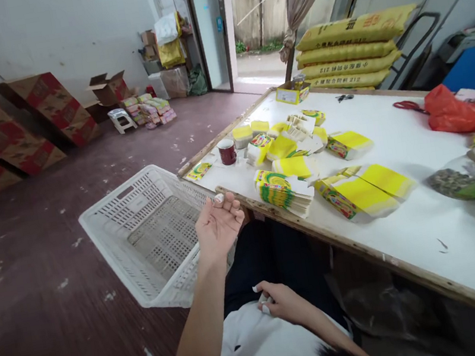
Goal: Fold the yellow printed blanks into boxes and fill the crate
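A white table (pixel 395 123) beside a basket (pixel 172 295) held yellow cartons (pixel 360 196) and a mug (pixel 227 152); left hand (pixel 220 224) loosely cupped, right hand (pixel 283 303) curled, contents unclear.

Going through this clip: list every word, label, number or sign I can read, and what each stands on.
"212": yellow sacks, at the end of a line.
"配合饲料": same sacks, before the number.
Too blurred to read: print on the red-patterned cartons.
Too small or blurred: lettering on the yellow-and-green packaging and the small yellow box.
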Action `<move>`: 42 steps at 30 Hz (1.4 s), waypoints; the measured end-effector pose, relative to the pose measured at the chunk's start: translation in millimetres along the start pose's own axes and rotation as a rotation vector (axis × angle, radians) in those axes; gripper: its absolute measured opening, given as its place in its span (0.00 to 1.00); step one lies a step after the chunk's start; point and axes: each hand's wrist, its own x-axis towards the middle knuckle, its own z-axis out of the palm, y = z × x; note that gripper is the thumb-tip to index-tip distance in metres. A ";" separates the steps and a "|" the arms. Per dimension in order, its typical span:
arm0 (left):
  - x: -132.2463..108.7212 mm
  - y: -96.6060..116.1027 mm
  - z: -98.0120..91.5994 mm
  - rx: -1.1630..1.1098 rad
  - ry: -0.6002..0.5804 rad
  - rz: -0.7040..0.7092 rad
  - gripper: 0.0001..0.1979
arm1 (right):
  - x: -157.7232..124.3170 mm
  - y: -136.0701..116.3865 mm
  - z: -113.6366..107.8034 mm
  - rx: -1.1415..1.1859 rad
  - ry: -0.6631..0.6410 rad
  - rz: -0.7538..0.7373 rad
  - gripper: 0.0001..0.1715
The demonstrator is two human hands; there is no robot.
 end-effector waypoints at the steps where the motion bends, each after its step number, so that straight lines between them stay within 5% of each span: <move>1: 1.9 -2.7 -1.9 -0.012 0.006 -0.019 0.24 | -0.3 -1.3 -1.2 0.014 -0.009 0.006 0.25; 15: 18.7 -39.2 -19.3 -0.107 0.099 -0.173 0.25 | 13.4 -3.6 -9.6 0.111 -0.016 -0.080 0.22; 22: 15.8 -49.0 -27.8 -0.004 0.095 -0.163 0.39 | 27.3 6.1 -10.6 0.413 0.268 -0.158 0.14; 27: 15.0 -54.6 -34.2 0.117 0.069 -0.149 0.47 | 9.6 -6.6 -38.8 0.622 0.741 -0.291 0.09; 34: 12.1 -65.0 -28.1 0.152 0.071 -0.193 0.53 | -7.9 -52.1 -84.2 0.086 1.100 -0.700 0.06; 42: 1.4 -70.9 -26.9 0.192 0.101 -0.303 0.54 | 13.1 -70.1 -75.0 -0.240 1.042 -0.529 0.06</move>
